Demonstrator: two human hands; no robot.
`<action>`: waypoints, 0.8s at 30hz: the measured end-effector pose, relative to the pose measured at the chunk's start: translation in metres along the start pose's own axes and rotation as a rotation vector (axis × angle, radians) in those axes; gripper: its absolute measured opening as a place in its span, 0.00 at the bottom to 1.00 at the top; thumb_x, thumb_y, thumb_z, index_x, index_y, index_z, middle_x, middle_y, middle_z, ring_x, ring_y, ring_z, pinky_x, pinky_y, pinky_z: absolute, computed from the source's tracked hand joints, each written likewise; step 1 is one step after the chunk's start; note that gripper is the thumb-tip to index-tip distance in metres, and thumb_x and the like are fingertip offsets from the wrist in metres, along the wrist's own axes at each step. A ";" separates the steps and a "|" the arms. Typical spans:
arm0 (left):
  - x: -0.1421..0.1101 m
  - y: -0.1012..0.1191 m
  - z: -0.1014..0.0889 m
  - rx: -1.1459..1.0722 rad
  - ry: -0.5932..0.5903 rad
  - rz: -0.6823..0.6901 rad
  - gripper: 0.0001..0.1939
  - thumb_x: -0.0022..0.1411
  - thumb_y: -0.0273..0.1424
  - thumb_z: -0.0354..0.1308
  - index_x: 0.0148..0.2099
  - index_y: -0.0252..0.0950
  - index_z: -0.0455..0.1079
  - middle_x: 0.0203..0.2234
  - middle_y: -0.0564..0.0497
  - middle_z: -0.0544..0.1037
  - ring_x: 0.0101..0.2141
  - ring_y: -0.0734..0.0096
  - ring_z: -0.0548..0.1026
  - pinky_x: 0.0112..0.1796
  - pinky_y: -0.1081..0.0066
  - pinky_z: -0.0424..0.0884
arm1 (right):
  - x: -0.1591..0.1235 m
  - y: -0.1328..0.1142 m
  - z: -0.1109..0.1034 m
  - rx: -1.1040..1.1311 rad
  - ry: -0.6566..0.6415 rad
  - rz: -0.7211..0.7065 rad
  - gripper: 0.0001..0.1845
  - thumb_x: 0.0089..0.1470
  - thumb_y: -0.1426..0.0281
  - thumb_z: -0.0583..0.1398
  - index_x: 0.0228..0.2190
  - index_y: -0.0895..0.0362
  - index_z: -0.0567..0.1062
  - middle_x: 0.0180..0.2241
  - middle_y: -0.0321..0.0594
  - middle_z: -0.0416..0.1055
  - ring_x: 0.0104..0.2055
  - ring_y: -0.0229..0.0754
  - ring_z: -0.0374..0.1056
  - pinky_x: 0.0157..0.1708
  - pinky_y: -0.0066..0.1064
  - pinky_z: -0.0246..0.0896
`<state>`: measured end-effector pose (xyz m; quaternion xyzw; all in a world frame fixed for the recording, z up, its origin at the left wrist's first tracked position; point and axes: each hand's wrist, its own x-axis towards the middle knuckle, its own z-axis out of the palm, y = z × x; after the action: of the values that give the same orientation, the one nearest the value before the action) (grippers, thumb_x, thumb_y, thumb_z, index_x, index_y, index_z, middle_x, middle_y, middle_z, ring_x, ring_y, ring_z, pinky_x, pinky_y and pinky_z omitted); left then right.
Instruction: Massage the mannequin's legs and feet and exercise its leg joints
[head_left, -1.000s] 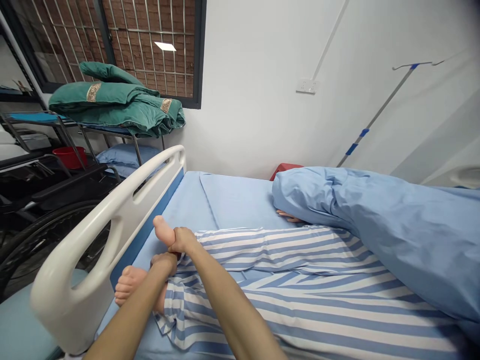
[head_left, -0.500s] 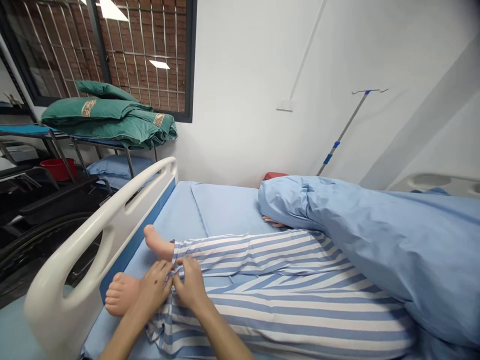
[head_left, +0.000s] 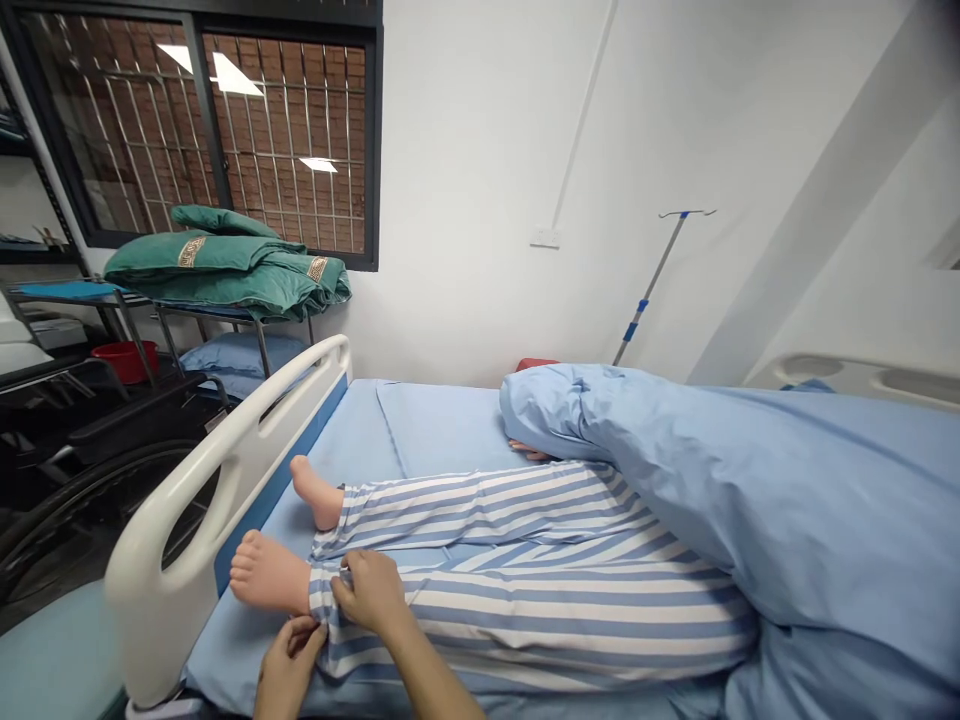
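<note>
Left hand (head_left: 287, 665), fingers curled toward thumb, sits beside the palm-down right hand (head_left: 373, 592).

Long fabric trousers (head_left: 540, 600): blue and white stripes, alternating, running along the legs. Flat fabric bed sheet (head_left: 442, 420): plain light blue. Bulky, creased fabric quilt (head_left: 675, 480): plain light blue. Curved, smooth footboard (head_left: 127, 600): off-white; straight inner strip (head_left: 319, 425): darker blue. Folded fabric bedding (head_left: 232, 285): green, with beige-and-dark patterned bands (head_left: 191, 252). Round bucket (head_left: 120, 365): red. Slender metal pole (head_left: 664, 260): grey, with blue collars (head_left: 631, 330)
</note>
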<state>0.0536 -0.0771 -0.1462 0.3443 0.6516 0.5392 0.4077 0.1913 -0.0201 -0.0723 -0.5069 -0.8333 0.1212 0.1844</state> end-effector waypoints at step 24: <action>0.016 0.035 -0.052 -0.008 0.037 0.044 0.17 0.35 0.37 0.60 0.30 0.35 0.69 0.29 0.45 0.78 0.38 0.54 0.74 0.38 0.63 0.71 | 0.024 -0.057 0.038 -0.192 -0.123 0.089 0.38 0.29 0.59 0.66 0.44 0.58 0.66 0.44 0.52 0.68 0.46 0.56 0.64 0.43 0.47 0.60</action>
<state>-0.0004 -0.0782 -0.1101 0.3469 0.6491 0.5571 0.3848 0.1194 -0.0256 -0.0799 -0.5503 -0.8275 0.0798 0.0781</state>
